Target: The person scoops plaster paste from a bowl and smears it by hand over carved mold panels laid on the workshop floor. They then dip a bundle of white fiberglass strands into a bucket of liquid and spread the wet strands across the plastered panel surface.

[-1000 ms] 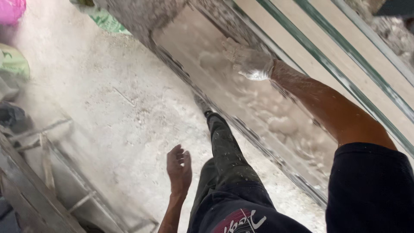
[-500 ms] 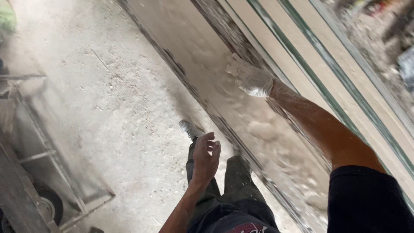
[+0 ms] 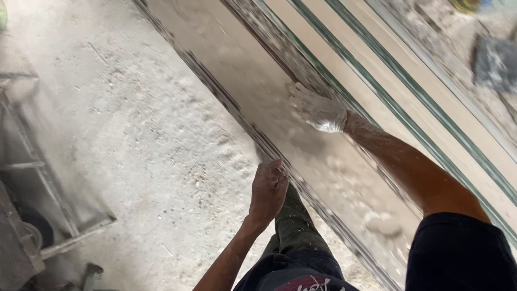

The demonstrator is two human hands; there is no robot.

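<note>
Head view, looking down, described from near to far. At 6 o'clock, one dark trouser leg (image 3: 293, 226) flecked with pale spatter; a printed red-and-white patch on the garment sits at the bottom edge, too cropped to make out. At 4 o'clock, one dark sleeve (image 3: 458, 253) covers the right upper arm.

Left hand (image 3: 267, 191), just below centre: its grip is loosely curled, grasping nothing, with the fingertips at or just beside the near edge of the long slab (image 3: 237, 70); whether they touch it cannot be told.

The slab is a long, pale, dust-coated surface running diagonally from 11 o'clock to 5 o'clock. Wet whitish lumps (image 3: 382, 223) lie on it toward 4 o'clock.

Right hand (image 3: 318, 110), just above and right of centre: coated in white paste, flat, its grip released, fingers spread and pressed on the slab's far side.

Beyond it, from 12 to 3 o'clock, several parallel beige boards with green edges (image 3: 409, 86); at least three green lines are countable.

At 8 o'clock, one metal cart frame (image 3: 59, 215) with one visible wheel (image 3: 32, 229) stands on the dusty concrete floor (image 3: 134, 134).
</note>
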